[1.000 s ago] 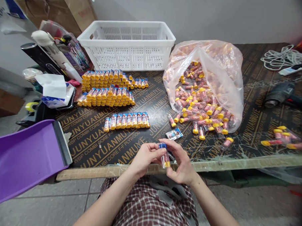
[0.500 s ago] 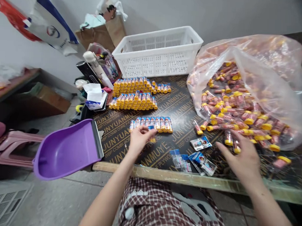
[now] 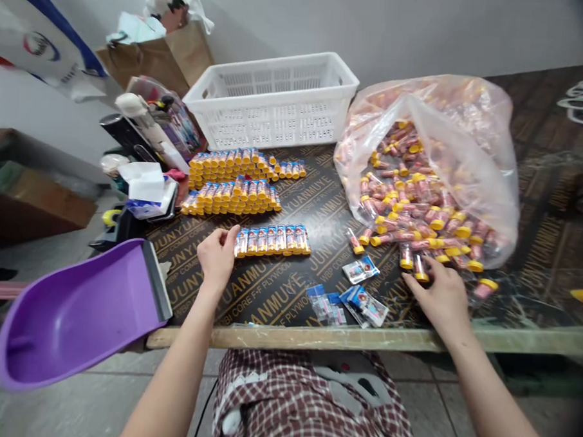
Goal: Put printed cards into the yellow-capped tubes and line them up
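Blue-labelled row (image 3: 272,240), left hand (image 3: 216,257) now at end, right hand (image 3: 441,294) at tube (image 3: 420,269); grips unclear

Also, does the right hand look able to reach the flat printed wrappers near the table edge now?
Probably yes. The right hand is close to the flat printed wrappers, and nothing appears to lie between them. It is also at a yellow-capped tube, but whether it grips that is unclear.
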`<move>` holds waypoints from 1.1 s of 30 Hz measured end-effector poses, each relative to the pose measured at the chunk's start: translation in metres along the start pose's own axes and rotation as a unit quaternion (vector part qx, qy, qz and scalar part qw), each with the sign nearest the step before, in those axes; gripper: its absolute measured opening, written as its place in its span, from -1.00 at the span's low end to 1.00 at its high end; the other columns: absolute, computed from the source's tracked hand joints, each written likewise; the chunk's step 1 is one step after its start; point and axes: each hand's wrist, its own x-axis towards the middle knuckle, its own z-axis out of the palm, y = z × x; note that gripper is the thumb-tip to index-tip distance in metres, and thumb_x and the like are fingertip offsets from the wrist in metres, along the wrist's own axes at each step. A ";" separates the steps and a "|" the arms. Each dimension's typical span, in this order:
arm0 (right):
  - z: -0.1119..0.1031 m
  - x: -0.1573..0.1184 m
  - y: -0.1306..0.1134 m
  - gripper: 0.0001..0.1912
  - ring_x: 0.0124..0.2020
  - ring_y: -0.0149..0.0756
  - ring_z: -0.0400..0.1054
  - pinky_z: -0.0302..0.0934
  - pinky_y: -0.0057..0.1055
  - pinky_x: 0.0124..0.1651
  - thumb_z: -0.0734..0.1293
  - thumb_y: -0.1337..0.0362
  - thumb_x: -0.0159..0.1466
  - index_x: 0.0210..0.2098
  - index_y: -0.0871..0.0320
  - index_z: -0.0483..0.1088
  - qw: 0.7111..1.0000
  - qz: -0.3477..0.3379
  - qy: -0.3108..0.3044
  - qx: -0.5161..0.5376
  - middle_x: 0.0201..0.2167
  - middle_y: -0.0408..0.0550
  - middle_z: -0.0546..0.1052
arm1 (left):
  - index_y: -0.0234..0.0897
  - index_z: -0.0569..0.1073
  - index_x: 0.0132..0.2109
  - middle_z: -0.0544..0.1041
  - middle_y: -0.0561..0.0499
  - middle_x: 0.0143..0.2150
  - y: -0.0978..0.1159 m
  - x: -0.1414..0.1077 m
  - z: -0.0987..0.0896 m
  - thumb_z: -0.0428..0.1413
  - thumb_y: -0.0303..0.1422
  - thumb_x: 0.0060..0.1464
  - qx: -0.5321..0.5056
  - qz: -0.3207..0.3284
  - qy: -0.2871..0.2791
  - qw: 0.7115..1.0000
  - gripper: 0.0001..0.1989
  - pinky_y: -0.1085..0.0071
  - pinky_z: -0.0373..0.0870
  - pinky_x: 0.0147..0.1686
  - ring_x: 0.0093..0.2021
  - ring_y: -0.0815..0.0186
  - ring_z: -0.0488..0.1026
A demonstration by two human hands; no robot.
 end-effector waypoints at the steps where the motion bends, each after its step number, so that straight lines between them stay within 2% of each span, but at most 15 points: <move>1: -0.001 0.001 -0.002 -0.48 -0.28 -0.03 0.26 0.21 -0.16 -0.19 0.23 0.01 0.18 0.02 0.20 0.34 1.000 -0.002 -0.002 -0.013 -0.39 0.04 0.33 | -0.27 0.49 -0.41 0.48 0.01 -0.51 0.009 -0.013 0.005 -0.01 -0.05 0.11 -0.030 0.020 -0.015 0.999 -0.60 0.44 0.20 -0.40 -0.48 0.33 0.35; 2: -0.002 0.001 -0.003 -0.50 -0.29 -0.04 0.26 0.20 -0.17 -0.19 0.22 0.05 0.18 0.02 0.21 0.34 1.000 -0.004 -0.005 -0.024 -0.39 0.04 0.34 | -0.27 0.49 -0.40 0.47 0.02 -0.50 0.019 -0.028 0.010 0.02 -0.08 0.11 -0.054 0.040 -0.056 0.996 -0.64 0.45 0.21 -0.40 -0.47 0.34 0.35; 5: -0.007 0.000 -0.008 -0.54 -0.29 -0.07 0.25 0.20 -0.18 -0.18 0.22 0.16 0.18 0.02 0.23 0.35 0.999 -0.002 -0.011 -0.036 -0.39 0.05 0.34 | -0.25 0.50 -0.37 0.48 0.03 -0.43 0.049 -0.073 0.031 0.13 -0.13 0.03 -0.056 0.110 -0.255 0.959 -0.74 0.45 0.23 -0.38 -0.41 0.33 0.39; 7: -0.010 -0.002 -0.009 -0.55 -0.28 -0.08 0.26 0.21 -0.18 -0.16 0.24 0.20 0.16 0.02 0.22 0.36 1.000 0.013 -0.012 -0.017 -0.37 0.05 0.36 | -0.23 0.50 -0.33 0.48 0.01 -0.36 0.061 -0.093 0.043 0.20 -0.16 -0.04 -0.007 0.133 -0.314 0.940 -0.77 0.43 0.22 -0.38 -0.36 0.28 0.40; 10: -0.017 -0.007 -0.007 -0.60 -0.25 -0.10 0.30 0.22 -0.17 -0.11 0.26 0.24 0.15 -0.03 0.22 0.40 0.999 0.038 0.005 0.025 -0.32 0.06 0.41 | -0.22 0.49 -0.39 0.46 0.01 -0.35 0.065 -0.102 0.054 0.25 -0.22 -0.09 0.036 0.114 -0.316 0.941 -0.82 0.41 0.19 -0.38 -0.32 0.26 0.39; 13: -0.029 -0.014 -0.007 -0.71 -0.23 -0.12 0.32 0.23 -0.15 -0.07 0.27 0.24 0.17 -0.16 0.21 0.48 0.995 0.052 0.048 0.072 -0.32 0.05 0.45 | -0.24 0.46 -0.49 0.45 0.02 -0.40 0.059 -0.098 0.057 0.26 -0.28 -0.10 0.017 0.093 -0.317 0.944 -0.83 0.40 0.20 -0.37 -0.35 0.28 0.38; 15: -0.040 -0.020 -0.009 -0.73 -0.28 -0.16 0.33 0.27 -0.19 -0.14 0.28 0.21 0.19 -0.20 0.19 0.50 0.990 0.069 0.076 0.099 -0.33 0.03 0.44 | -0.26 0.43 -0.52 0.43 0.05 -0.46 0.057 -0.094 0.055 0.26 -0.32 -0.12 -0.046 0.065 -0.322 0.943 -0.83 0.41 0.21 -0.39 -0.40 0.31 0.37; 17: -0.048 -0.026 -0.013 -0.73 -0.36 -0.22 0.33 0.29 -0.25 -0.27 0.30 0.19 0.19 -0.18 0.17 0.50 0.983 0.086 0.097 0.131 -0.31 0.03 0.43 | -0.27 0.38 -0.52 0.40 0.09 -0.54 0.056 -0.091 0.051 0.22 -0.34 -0.11 -0.166 0.004 -0.323 0.932 -0.82 0.44 0.25 -0.42 -0.48 0.36 0.36; 18: -0.052 -0.029 -0.016 -0.73 -0.38 -0.25 0.32 0.29 -0.28 -0.31 0.32 0.19 0.18 -0.16 0.15 0.51 0.978 0.094 0.106 0.153 -0.29 0.02 0.43 | -0.27 0.35 -0.50 0.39 0.11 -0.57 0.057 -0.089 0.048 0.21 -0.34 -0.11 -0.237 -0.043 -0.322 0.915 -0.82 0.46 0.27 -0.44 -0.52 0.39 0.35; 20: -0.055 -0.034 -0.025 -0.73 -0.41 -0.30 0.33 0.30 -0.29 -0.30 0.38 0.20 0.13 -0.17 0.10 0.52 0.959 0.118 0.118 0.231 -0.27 -0.01 0.45 | -0.26 0.29 -0.46 0.37 0.16 -0.62 0.059 -0.088 0.043 0.21 -0.34 -0.15 -0.365 -0.141 -0.320 0.863 -0.79 0.47 0.32 -0.49 -0.58 0.41 0.35; 22: -0.055 -0.039 -0.039 -0.71 -0.40 -0.31 0.37 0.32 -0.27 -0.25 0.43 0.22 0.08 -0.17 0.08 0.51 0.920 0.154 0.110 0.344 -0.27 -0.05 0.49 | -0.25 0.27 -0.38 0.40 0.18 -0.63 0.064 -0.089 0.037 0.26 -0.38 -0.24 -0.445 -0.215 -0.323 0.807 -0.70 0.48 0.36 -0.52 -0.61 0.42 0.37; 25: -0.056 -0.046 -0.070 -0.68 -0.31 -0.26 0.45 0.36 -0.23 -0.16 0.45 0.23 0.07 -0.15 0.08 0.49 0.844 0.196 0.031 0.497 -0.24 -0.06 0.55 | -0.30 0.35 -0.24 0.48 0.14 -0.58 0.071 -0.095 0.032 0.32 -0.48 -0.38 -0.499 -0.269 -0.336 0.752 -0.54 0.49 0.40 -0.50 -0.58 0.42 0.41; 27: -0.058 -0.053 -0.091 -0.69 -0.29 -0.26 0.47 0.38 -0.24 -0.14 0.43 0.22 0.11 -0.14 0.09 0.48 0.815 0.201 -0.035 0.542 -0.20 -0.03 0.55 | -0.36 0.42 -0.26 0.51 0.08 -0.52 0.075 -0.100 0.031 0.34 -0.50 -0.41 -0.518 -0.303 -0.340 0.724 -0.56 0.51 0.41 -0.48 -0.55 0.44 0.43; 30: -0.062 -0.062 -0.116 -0.71 -0.27 -0.26 0.48 0.39 -0.25 -0.11 0.42 0.21 0.14 -0.14 0.09 0.49 0.810 0.183 -0.089 0.549 -0.16 -0.02 0.54 | -0.40 0.48 -0.39 0.53 0.04 -0.49 0.079 -0.106 0.032 0.36 -0.44 -0.38 -0.545 -0.357 -0.323 0.686 -0.69 0.54 0.42 -0.47 -0.53 0.47 0.43; 33: -0.066 -0.070 -0.132 -0.74 -0.19 -0.23 0.47 0.37 -0.25 -0.05 0.40 0.24 0.16 -0.14 0.07 0.47 0.817 0.154 -0.100 0.547 -0.16 -0.03 0.53 | -0.40 0.51 -0.42 0.53 0.04 -0.50 0.080 -0.109 0.034 0.39 -0.37 -0.39 -0.563 -0.385 -0.298 0.668 -0.69 0.54 0.43 -0.47 -0.53 0.47 0.43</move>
